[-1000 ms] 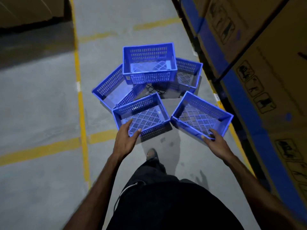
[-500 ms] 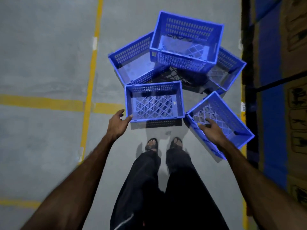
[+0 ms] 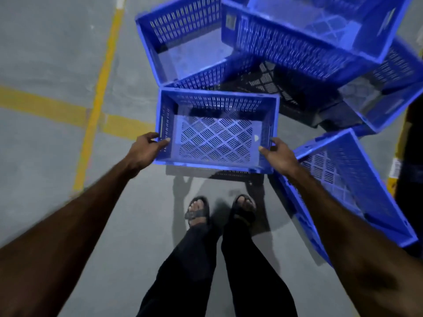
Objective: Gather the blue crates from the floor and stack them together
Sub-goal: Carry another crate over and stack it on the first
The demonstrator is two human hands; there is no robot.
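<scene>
No readable text, even on the top crate's blurred label

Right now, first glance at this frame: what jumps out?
The blue crate at centre, gripped at its two short ends by the left hand and the right hand, just ahead of the sandalled feet. Behind it more blue crates lie jumbled, one tilted crate propped on others at top right. Yellow floor lines cross at left.

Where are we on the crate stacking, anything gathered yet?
Nothing looks neatly stacked yet. In hand: the left hand and right hand grip the short walls of the nearest crate. Left: the crate by the right arm and the loose pile behind, one tilted across two others.
</scene>
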